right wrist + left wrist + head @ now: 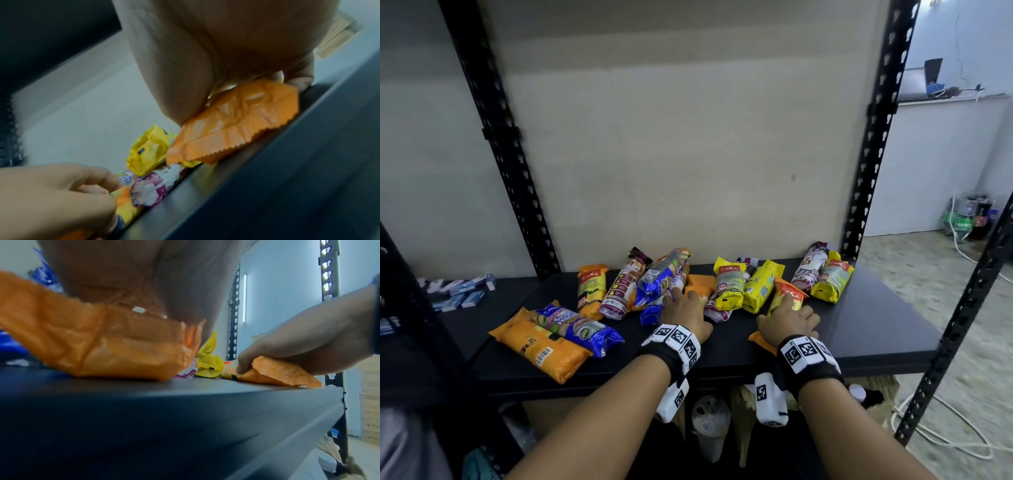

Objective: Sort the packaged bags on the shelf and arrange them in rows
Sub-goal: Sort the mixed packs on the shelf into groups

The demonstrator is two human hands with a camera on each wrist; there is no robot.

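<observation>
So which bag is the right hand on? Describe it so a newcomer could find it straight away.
Start at the black shelf and go to its front edge on the right. There the right hand grips an orange bag lying on the shelf, its near end under the palm. The bags beside it are yellow; this one is orange with a red logo.

Orange bags (pixel 541 349), yellow bags (pixel 729 284), blue bags (pixel 582 327) on a black shelf (pixel 859 329); black-and-white patterned wristbands (pixel 674 342)

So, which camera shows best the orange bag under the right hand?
The right wrist view: the orange bag fills the middle, zigzag end sharp. The left wrist view shows it small, with the right hand on it. In the head view the hand hides most of it.
</observation>
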